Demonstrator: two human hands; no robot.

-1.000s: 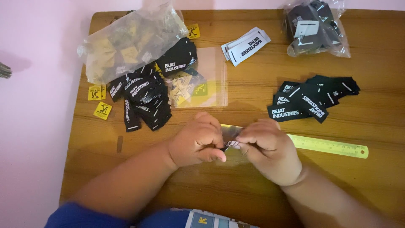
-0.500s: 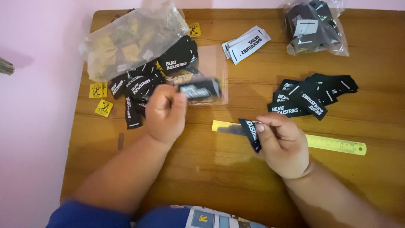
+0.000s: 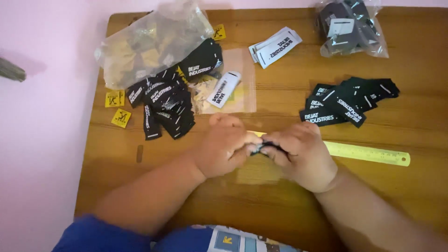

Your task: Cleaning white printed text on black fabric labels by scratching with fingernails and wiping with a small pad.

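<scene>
Clear bag (image 3: 149,44) of tags sits top left, black labels (image 3: 165,105) heaped below it, two yellow tags (image 3: 116,107) at the edge. White labels (image 3: 275,45) top centre, second bag (image 3: 350,25) top right, black labels (image 3: 347,102) beneath.

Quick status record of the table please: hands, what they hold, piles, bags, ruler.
left hand: pinching a black label together with the right hand
right hand: on the same label, over the ruler's left end
ruler: yellow-green, flat, right of the hands
left pile: black labels, loose, by two yellow tags
right pile: black labels, fanned
white label: on a flat clear bag
white stack: far edge, centre
bags: full clear bag far left, another far right
</scene>
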